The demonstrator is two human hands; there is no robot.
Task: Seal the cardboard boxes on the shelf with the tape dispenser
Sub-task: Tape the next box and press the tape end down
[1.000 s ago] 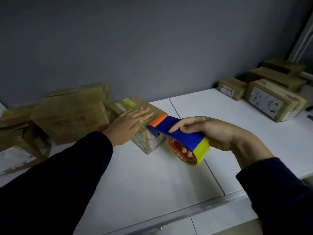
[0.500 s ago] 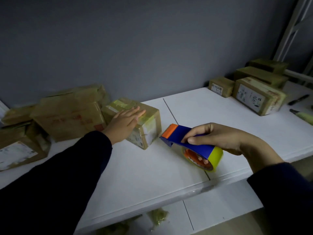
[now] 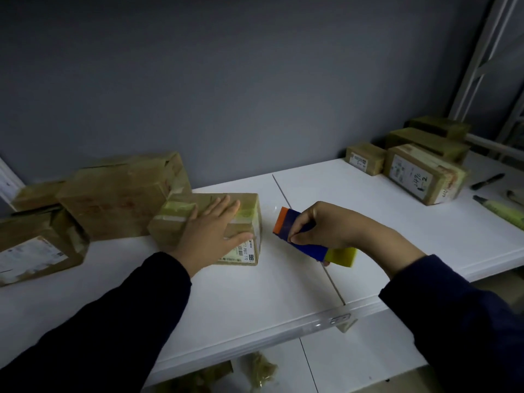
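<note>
centre box [image 3: 249,222] label: "P802" | right box [image 3: 450,177] label: handwritten "2"

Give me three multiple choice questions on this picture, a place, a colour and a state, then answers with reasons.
1. Where does the left hand rest? A) on the small box B) in mid-air C) in a pocket
2. What colour is the tip of the tape dispenser? A) green B) orange C) white
3. How is the dispenser? A) lying unheld B) pressed on the box C) gripped by the right hand, clear of the box
Answers: 1 A, straight fingers lie on the box top; 2 B, the end facing the box is orange; 3 C, bare shelf shows between them.
</note>
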